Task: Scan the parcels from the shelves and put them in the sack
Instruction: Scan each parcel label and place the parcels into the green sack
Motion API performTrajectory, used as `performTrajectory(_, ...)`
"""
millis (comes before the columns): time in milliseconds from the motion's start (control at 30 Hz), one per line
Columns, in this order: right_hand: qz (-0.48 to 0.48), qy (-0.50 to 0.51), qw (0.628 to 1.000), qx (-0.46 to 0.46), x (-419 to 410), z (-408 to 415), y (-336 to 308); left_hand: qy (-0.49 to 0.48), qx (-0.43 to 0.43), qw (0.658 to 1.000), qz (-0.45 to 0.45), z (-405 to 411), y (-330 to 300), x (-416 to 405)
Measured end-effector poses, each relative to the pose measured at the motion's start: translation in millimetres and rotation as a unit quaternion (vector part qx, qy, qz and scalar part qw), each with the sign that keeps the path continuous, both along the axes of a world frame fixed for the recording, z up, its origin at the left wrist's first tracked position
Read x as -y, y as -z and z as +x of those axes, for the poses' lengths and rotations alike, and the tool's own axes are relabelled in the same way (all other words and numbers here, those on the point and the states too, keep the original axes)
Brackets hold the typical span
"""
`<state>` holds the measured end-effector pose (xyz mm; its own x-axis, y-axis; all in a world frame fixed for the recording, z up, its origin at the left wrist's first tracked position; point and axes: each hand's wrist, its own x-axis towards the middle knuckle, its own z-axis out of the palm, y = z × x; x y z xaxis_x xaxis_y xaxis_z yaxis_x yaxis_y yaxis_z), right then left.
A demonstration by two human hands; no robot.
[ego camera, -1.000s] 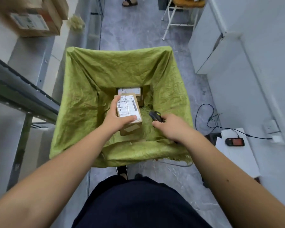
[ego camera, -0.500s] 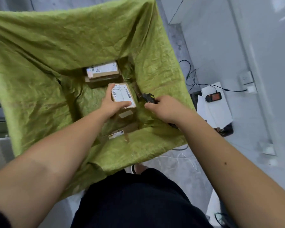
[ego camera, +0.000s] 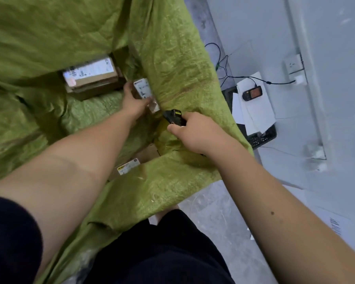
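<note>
The left hand (ego camera: 134, 103) reaches down inside the green woven sack (ego camera: 172, 64), fingers curled round a small cardboard parcel (ego camera: 145, 93) with a white shipping label. The parcel sits at the hand's 1 o'clock, its label facing up, pressed close to the sack's right inner wall; motion blur softens its edges, so whether it touches the sack's bottom cannot be told.

At the hand's 10 o'clock, just beside the fingertips, lies a larger cardboard box (ego camera: 90, 75) with a long white label, deep in the sack. At the hand's 6 o'clock, near the sack's near wall, another brown box (ego camera: 135, 160) shows partly, with a small label bearing a yellow mark, the left forearm crossing beside it.

The right hand (ego camera: 195, 133) hovers over the sack's right rim, at 4 o'clock from the parcel, gripping a black handheld scanner (ego camera: 173, 117) whose head points toward the parcel, a short gap between them.

Outside the sack at 3 o'clock, on the grey floor, white sheets of paper (ego camera: 254, 103) carry a black handheld terminal (ego camera: 252, 92) with a cable running to a wall socket (ego camera: 293, 65).
</note>
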<state>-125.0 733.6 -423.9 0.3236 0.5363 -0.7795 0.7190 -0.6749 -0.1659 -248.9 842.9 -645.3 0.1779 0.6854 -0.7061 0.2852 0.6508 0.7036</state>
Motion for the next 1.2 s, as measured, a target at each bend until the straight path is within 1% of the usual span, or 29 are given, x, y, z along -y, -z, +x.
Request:
performTrajectory(167,0.005,0.005,1.000,-0.005,0,1,-2,-0.002,0.005,1.000,0.001,14,2,2)
performTrajectory(267,0.007,0.007,1.000,-0.009,1,0,-4,0.021,-0.005,1.000,0.016,5,3,5)
performTrajectory(367,0.007,-0.004,1.000,0.002,3,-3,-5,0.030,-0.038,0.998,0.032,-13,1,11)
performTrajectory(433,0.002,-0.016,1.000,0.013,4,-6,-6,0.039,-0.077,0.994,0.064,-28,1,16)
performTrajectory(500,-0.002,-0.030,0.999,0.019,4,-9,-7,0.072,-0.110,0.987,0.096,-47,-4,22)
performTrajectory(600,-0.001,-0.043,0.999,0.021,6,-14,-9,0.161,-0.158,0.965,0.135,-70,-17,37)
performTrajectory(667,0.007,-0.047,0.999,0.021,8,-14,-11,0.180,-0.203,0.950,0.152,-78,-29,46)
performTrajectory(733,0.018,-0.045,0.999,0.020,10,-13,-13,0.177,-0.240,0.943,0.149,-79,-45,54)
performTrajectory(967,0.059,-0.052,0.997,-0.009,18,-11,-19,0.182,-0.276,0.929,0.168,-66,-106,92)
performTrajectory(1100,0.072,-0.075,0.993,-0.057,18,-5,-18,0.149,-0.280,0.934,0.166,-59,-141,107)
performTrajectory(1200,0.094,-0.118,0.982,-0.109,22,3,-18,0.155,-0.319,0.918,0.176,-61,-173,122)
